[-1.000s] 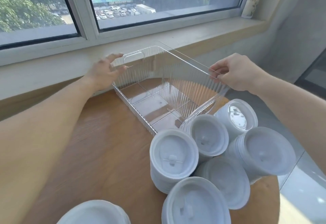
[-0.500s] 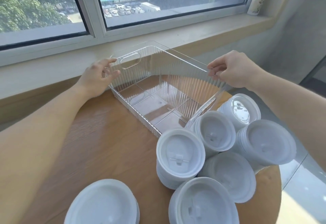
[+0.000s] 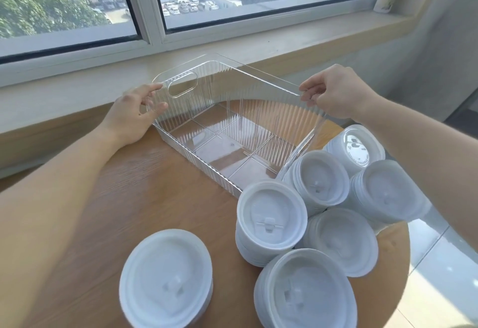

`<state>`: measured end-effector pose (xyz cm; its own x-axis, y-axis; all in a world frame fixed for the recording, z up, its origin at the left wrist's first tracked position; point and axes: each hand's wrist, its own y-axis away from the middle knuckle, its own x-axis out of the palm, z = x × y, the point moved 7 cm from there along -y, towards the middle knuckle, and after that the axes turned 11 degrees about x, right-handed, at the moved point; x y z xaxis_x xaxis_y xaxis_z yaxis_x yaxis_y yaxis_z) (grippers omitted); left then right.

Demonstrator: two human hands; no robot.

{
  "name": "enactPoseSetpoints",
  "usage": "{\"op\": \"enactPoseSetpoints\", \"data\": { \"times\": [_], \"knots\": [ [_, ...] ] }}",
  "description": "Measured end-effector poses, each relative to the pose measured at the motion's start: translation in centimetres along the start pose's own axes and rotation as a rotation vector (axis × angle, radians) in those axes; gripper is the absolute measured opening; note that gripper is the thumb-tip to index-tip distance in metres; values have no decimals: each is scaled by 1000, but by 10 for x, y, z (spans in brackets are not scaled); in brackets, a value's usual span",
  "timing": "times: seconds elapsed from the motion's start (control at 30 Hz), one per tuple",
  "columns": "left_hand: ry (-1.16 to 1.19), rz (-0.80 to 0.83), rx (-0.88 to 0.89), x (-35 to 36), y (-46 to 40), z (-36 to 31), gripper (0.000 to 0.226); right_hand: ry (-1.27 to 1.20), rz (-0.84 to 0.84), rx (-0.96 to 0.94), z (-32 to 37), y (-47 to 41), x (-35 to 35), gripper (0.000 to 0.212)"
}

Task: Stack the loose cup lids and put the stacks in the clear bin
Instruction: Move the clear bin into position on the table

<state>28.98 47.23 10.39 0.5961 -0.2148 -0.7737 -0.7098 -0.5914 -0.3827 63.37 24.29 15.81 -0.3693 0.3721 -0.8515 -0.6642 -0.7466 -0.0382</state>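
Head: both hands hold clear bin diagonally.

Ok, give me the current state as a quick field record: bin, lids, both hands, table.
bin: clear bin on the round wooden table, no lids inside, near the windowsill
lid stacks: seven white stacks in view; six clustered right of the bin, one apart at the near left
left hand: grips the bin's corner beside the handle cutout
right hand: pinches the bin's far right rim
task progress: stacks made, none binned yet
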Motion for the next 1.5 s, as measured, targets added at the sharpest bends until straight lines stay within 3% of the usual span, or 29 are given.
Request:
{"op": "enactPoseSetpoints", "data": {
  "times": [0.3,0.83,1.07,1.17,1.33,1.4,1.5],
  "knots": [
    [-15,-37,-48,-10,20,5,52,8,-11,-48,6,-6,9,42],
    [-109,-49,-66,-27,33,7,41,16,4,-120,31,-10,18,41],
    [-127,-70,-141,-39,57,3,51,19,76,-138,54,-23,35,45],
    [-147,-95,-174,-44,66,6,53,104,68,-200,63,-23,34,38],
    [-186,-111,-221,-51,80,6,54,310,-58,-216,74,8,4,53],
    [-190,-107,-232,-54,87,5,54,405,12,-133,71,24,-3,54],
    [-187,-120,-261,-63,104,6,54,373,287,-38,73,51,8,48]
  ]
}}
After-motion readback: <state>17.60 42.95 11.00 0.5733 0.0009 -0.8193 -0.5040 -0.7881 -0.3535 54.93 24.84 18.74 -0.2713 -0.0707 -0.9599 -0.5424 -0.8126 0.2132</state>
